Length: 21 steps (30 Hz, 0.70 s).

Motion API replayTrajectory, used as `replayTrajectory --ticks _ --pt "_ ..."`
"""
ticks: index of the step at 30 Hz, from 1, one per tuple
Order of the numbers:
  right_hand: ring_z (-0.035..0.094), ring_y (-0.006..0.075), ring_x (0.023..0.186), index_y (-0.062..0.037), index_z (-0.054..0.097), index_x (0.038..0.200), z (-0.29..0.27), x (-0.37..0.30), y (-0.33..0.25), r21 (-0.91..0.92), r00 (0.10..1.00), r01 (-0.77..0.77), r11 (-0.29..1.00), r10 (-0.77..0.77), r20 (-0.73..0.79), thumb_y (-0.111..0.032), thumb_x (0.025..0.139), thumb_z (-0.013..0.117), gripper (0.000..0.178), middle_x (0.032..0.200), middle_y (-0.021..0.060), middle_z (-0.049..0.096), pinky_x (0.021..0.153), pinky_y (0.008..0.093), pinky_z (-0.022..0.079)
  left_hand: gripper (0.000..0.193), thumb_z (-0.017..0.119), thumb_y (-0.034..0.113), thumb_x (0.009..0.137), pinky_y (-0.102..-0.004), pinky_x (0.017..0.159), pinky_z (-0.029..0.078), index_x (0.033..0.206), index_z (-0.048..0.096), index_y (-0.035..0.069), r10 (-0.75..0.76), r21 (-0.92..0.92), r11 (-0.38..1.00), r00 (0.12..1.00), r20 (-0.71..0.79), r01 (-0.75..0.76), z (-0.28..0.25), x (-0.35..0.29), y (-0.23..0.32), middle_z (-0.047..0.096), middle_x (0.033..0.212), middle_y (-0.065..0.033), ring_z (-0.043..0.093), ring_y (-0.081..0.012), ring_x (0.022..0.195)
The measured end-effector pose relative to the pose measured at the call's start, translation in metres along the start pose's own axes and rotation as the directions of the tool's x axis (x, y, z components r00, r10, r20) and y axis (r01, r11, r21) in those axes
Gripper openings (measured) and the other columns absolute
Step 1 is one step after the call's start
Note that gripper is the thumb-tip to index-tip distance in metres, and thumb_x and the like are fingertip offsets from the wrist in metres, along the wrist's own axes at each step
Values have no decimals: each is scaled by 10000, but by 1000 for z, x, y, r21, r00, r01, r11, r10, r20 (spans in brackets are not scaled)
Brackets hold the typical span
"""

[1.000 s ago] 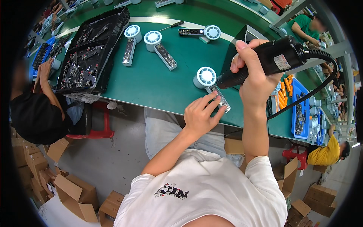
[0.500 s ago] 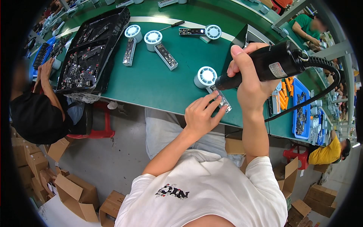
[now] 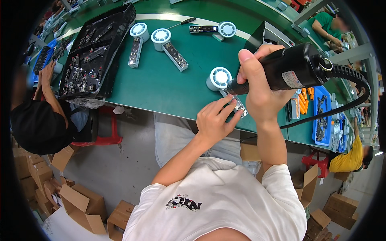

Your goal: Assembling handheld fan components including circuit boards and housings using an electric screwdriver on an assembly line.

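Observation:
My right hand (image 3: 261, 94) is wrapped round a black electric screwdriver (image 3: 295, 68), and its coiled cable bends down to the right. The driver's nose points down at the near end of the round head of a pale blue fan-like device (image 3: 220, 78). A circuit board shows in the device's straight open housing (image 3: 240, 106), which lies slanted on the green bench. My left hand (image 3: 213, 120) holds this housing with its fingertips, just below the driver's nose. The driver's very tip is hidden by the fingers.
Similar devices (image 3: 161, 37) lie farther back, beside a thin screwdriver (image 3: 187, 21). On the left is a black tray (image 3: 90, 56) of circuit boards. A dark metal box (image 3: 267, 36), orange cylinders (image 3: 302, 102) and a blue bin (image 3: 323, 134) stand right. A co-worker (image 3: 38, 120) sits left.
My right hand and the electric screwdriver have shifted slightly left, toward the housing. My left hand stays on the device. At the far right, the person in yellow has raised an arm.

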State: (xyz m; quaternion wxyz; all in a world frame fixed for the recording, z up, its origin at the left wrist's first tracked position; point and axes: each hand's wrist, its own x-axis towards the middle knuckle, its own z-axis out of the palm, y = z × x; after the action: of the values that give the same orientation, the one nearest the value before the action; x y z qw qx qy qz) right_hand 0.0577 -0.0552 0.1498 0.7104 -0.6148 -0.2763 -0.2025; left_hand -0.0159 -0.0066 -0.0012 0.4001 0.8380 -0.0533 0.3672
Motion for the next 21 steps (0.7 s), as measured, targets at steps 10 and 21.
replayTrajectory --ticks 10,21 --pt "551 94 507 -13 544 886 -2 3 4 -42 1000 5 999 -4 24 51 835 702 177 647 30 562 478 223 443 259 844 198 737 -322 632 546 932 745 59 -11 -3 1000 1000 1 11 1 2 1 721 1077 -54 687 -245 722" --pt "528 81 502 -12 548 805 -10 -1 4 52 990 -91 995 84 112 58 795 721 187 636 22 566 481 225 439 258 846 199 734 -321 624 544 924 746 56 -26 0 1000 1000 2 26 -1 -3 2 722 1060 -51 686 -241 708"
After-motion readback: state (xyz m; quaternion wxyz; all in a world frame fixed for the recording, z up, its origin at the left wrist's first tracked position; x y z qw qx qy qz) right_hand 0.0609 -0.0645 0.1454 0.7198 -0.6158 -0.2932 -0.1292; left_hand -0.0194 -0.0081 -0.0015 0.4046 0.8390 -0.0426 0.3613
